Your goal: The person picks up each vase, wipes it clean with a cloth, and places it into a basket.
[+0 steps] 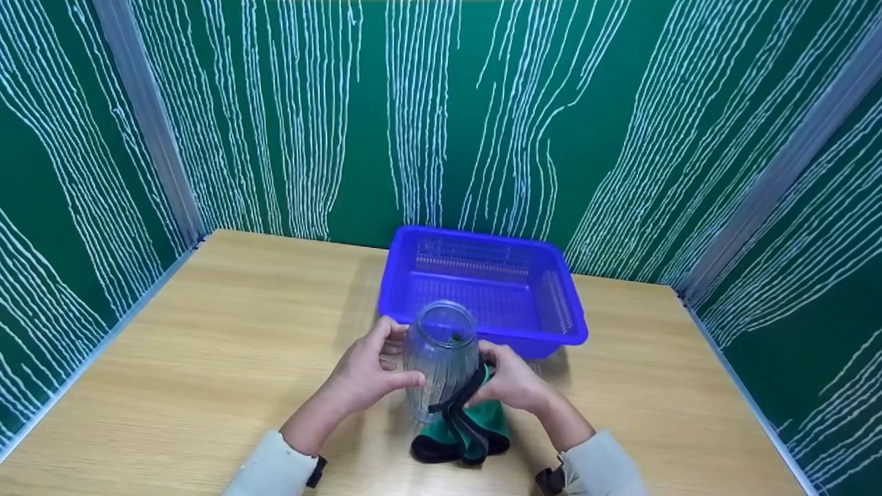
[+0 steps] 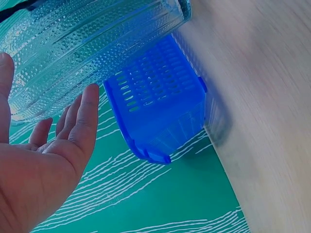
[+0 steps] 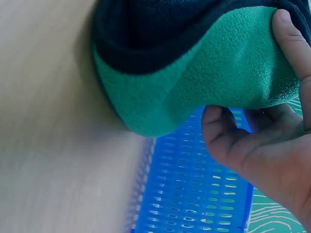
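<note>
A clear ribbed glass jar [image 1: 441, 358] stands mouth up in front of the blue basket. My left hand [image 1: 368, 368] holds its left side, thumb across the near face and fingers along the far side. In the left wrist view the fingertips meet the jar's textured wall, and the palm stays off it. On the jar's right, my right hand [image 1: 510, 379] pinches a green fleecy cloth [image 3: 214, 63] with black trim between thumb and fingers. The cloth's folds hang down in front of the jar, and its black edge overlaps the glass in the head view.
The blue plastic basket [image 1: 579, 337] with slotted walls sits just behind the jar, near the back of the wooden table [image 1: 241, 331]. Green panels [image 1: 365, 138] with white wavy lines enclose the table at the back and both sides.
</note>
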### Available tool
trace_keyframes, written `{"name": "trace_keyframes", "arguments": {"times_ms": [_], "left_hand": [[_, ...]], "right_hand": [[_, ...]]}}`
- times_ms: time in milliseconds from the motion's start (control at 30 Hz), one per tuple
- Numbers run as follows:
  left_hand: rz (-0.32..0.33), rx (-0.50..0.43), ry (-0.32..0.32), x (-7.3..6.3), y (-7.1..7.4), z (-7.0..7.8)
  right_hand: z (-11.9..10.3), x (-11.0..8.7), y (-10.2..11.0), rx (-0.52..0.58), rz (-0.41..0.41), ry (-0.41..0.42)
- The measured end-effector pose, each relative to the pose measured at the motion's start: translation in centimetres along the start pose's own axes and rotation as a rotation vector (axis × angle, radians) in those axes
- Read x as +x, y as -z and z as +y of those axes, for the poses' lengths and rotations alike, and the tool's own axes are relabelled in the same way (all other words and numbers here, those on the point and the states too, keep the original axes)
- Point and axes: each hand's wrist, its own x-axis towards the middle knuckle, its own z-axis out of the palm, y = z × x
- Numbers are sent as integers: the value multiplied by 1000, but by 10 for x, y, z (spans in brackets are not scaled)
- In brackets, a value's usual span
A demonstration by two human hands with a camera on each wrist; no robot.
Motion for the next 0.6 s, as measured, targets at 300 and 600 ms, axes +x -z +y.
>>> {"name": "trace_keyframes", "arguments": {"times_ms": [300, 600], "left_hand": [[11, 0, -12, 0, -3, 0], [7, 0, 0, -1, -2, 1]], "right_hand": [[8, 2, -8, -25, -10, -23], [13, 2, -11, -65, 5, -32]]}}
